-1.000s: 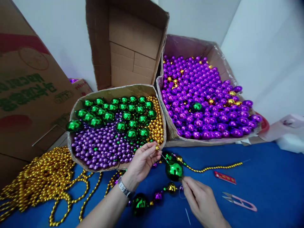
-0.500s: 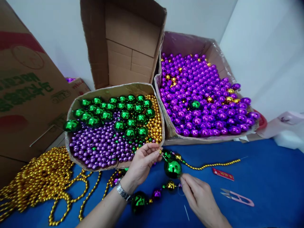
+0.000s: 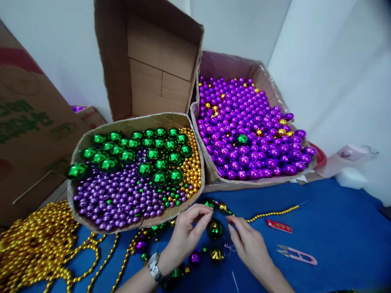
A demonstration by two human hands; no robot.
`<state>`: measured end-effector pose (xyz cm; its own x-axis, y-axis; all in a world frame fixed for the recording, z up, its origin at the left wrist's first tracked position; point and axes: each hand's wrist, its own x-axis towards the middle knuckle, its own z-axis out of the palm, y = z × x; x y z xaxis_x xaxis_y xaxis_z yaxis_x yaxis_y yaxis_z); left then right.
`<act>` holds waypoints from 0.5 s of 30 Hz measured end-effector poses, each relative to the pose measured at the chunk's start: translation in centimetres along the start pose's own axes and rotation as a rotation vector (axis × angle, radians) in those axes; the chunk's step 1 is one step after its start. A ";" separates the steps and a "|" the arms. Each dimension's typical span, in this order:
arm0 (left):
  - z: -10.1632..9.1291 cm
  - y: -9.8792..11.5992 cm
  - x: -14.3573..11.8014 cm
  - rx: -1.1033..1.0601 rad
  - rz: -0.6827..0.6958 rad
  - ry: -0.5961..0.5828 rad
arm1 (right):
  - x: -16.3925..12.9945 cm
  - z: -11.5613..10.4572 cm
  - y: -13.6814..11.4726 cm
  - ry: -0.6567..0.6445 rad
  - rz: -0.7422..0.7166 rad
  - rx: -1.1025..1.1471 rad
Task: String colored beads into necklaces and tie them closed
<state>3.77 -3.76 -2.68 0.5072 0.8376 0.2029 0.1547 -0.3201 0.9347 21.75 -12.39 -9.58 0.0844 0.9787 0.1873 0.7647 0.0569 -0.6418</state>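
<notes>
Your left hand (image 3: 183, 234) and right hand (image 3: 249, 246) meet at 6 o'clock on the blue desk (image 3: 336, 244), with the large green ball (image 3: 214, 228) of the bead strand (image 3: 210, 254) between them. The ball is shiny dark green with a gold glint, and smaller purple, gold and green beads follow on the strand, which curves toward 7 o'clock. Your left fingers (image 3: 204, 211) curl loosely beside the ball and your right fingers (image 3: 232, 221) pinch together at its 1 o'clock, but whether they grip a thread I cannot tell.
</notes>
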 end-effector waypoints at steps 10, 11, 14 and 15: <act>-0.4 5.4 3.0 -0.094 0.007 -0.122 | 1.4 -1.0 -3.1 0.061 -0.096 0.362; -0.6 5.9 3.6 -0.088 0.014 -0.160 | 1.3 -1.2 -3.1 0.079 -0.085 0.382; -1.0 7.7 6.6 0.052 0.124 -0.215 | 1.1 -1.8 -3.1 0.122 -0.047 0.425; -1.0 8.2 7.9 0.156 0.187 -0.207 | 1.0 -2.0 -3.2 0.132 -0.038 0.435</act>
<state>8.19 0.70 6.92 0.6985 0.6549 0.2883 0.1623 -0.5374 0.8276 20.63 -11.95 -5.88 0.1638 0.9423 0.2920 0.4317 0.1977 -0.8801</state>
